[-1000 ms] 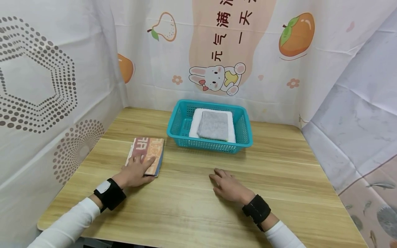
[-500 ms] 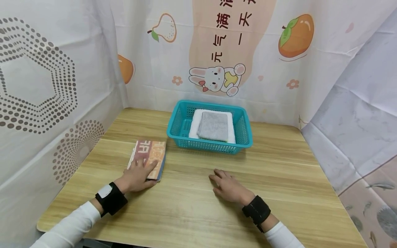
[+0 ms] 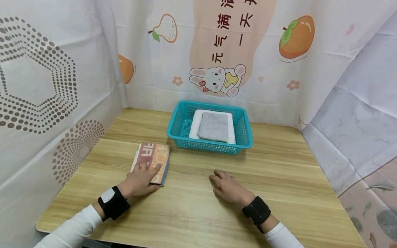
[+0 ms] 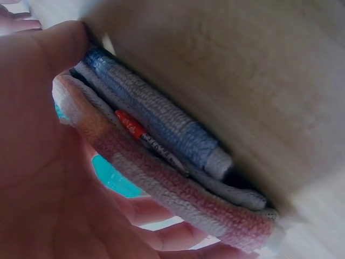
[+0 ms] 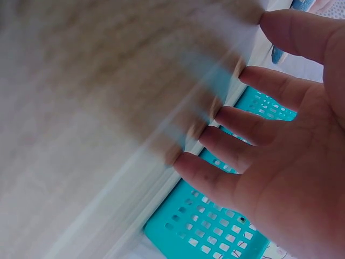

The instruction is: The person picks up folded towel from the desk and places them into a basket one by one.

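A folded patterned towel (image 3: 156, 156), maroon, orange and blue, lies on the left of the table under my left hand (image 3: 139, 181). That hand rests on the towel's near part with fingers spread over the top and the thumb at the near edge. In the left wrist view the towel's terry layers (image 4: 161, 189) and a small red label (image 4: 129, 125) show between its folds. My right hand (image 3: 229, 187) holds nothing; its fingertips touch the bare tabletop right of centre. In the right wrist view its fingers (image 5: 215, 175) are spread, fingertips down.
A teal plastic basket (image 3: 173, 129) stands at the back middle. Inside it lies a folded grey towel (image 3: 214, 126) on a folded white towel (image 3: 196, 128). Printed white curtains (image 3: 149, 51) hang behind and beside the wooden table (image 3: 279, 165).
The patterned towel slides a little to the right and nearer to me under my left hand. My right hand and the basket stay where they were.
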Tool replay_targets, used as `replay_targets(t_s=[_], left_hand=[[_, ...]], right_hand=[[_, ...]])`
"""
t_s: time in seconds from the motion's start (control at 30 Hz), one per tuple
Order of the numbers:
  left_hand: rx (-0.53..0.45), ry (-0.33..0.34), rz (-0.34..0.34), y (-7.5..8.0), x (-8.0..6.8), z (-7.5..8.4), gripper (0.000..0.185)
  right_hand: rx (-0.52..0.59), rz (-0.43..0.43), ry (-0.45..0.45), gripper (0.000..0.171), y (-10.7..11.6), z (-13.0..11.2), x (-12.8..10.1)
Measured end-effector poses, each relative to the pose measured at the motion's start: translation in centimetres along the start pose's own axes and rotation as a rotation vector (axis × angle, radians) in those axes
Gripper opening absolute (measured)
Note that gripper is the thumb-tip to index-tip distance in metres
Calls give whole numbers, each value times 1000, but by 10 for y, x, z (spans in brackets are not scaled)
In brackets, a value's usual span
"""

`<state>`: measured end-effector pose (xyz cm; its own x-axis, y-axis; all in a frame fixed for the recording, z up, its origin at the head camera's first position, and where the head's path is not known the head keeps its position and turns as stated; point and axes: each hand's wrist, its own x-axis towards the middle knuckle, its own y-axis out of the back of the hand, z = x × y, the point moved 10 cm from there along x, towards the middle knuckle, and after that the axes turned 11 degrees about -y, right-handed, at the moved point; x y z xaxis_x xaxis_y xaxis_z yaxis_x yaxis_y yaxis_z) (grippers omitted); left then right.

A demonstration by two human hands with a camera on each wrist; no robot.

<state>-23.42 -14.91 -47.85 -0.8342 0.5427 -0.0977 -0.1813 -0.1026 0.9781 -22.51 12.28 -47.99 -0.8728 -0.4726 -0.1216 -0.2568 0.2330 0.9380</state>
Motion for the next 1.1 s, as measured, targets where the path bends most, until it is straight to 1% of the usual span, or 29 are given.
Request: replay_targets(t_s=[0.3,0.53,0.87,1.1], left_hand=[[38,-23,2,0,-1,11,79],[27,-20,-8,-1,-1,18,78],[66,-52,38,1,0,28,78],[85,-58,47,-2,1,32,78]], right_hand=[[7,-4,3,47,0,-1,0],[10,-1,0,48,-1,0,0],[10,-1,-4,48,0,0,1],[2,-11,-6,48,0,0,1]])
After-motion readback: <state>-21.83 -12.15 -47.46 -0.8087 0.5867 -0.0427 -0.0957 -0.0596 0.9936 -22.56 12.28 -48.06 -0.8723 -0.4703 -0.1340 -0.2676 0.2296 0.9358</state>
